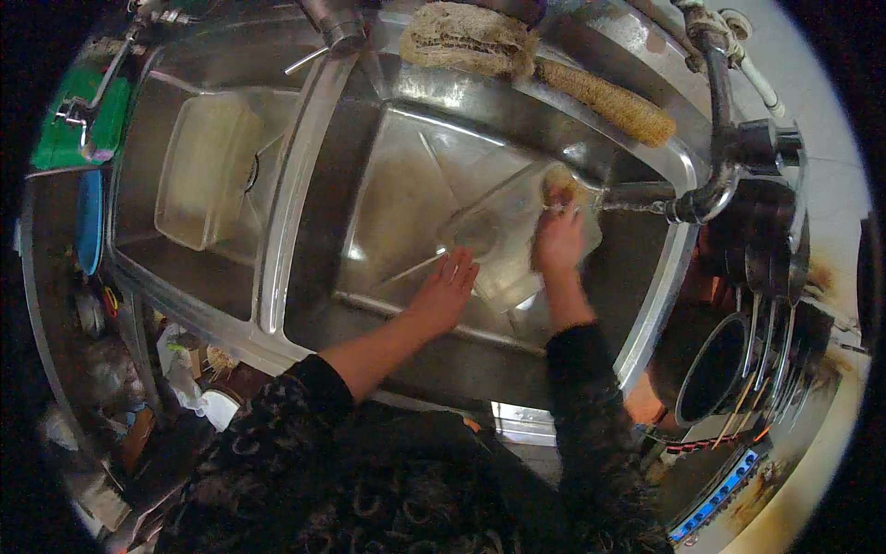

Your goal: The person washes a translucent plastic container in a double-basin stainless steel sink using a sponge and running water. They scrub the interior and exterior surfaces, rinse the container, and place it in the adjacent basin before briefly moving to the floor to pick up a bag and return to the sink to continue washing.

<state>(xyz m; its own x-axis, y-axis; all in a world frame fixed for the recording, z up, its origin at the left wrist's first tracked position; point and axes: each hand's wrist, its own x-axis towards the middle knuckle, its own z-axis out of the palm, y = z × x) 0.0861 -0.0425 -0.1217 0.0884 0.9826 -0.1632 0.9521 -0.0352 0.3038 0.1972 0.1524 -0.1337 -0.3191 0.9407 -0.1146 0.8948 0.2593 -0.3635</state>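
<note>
In the right basin of a stainless steel double sink (315,159), a clear plastic container (516,273) sits at an angle, its outline faint against the metal. My right hand (559,239) is curled at the container's far right part and seems to grip it. A reddish-brown patch shows just beyond those fingertips; blur hides whether it is a held thing or a reflection. My left hand (446,287) is stretched over the basin by the container's left side, fingers extended and holding nothing. Whether it touches the plastic cannot be told.
A translucent plastic box (208,173) lies in the left basin. Along the back ledge are a loofah pad (471,41) and a long loofah (606,100). A metal pipe (716,159) juts in at right, above hanging pans (775,235) and a dark pot (713,370).
</note>
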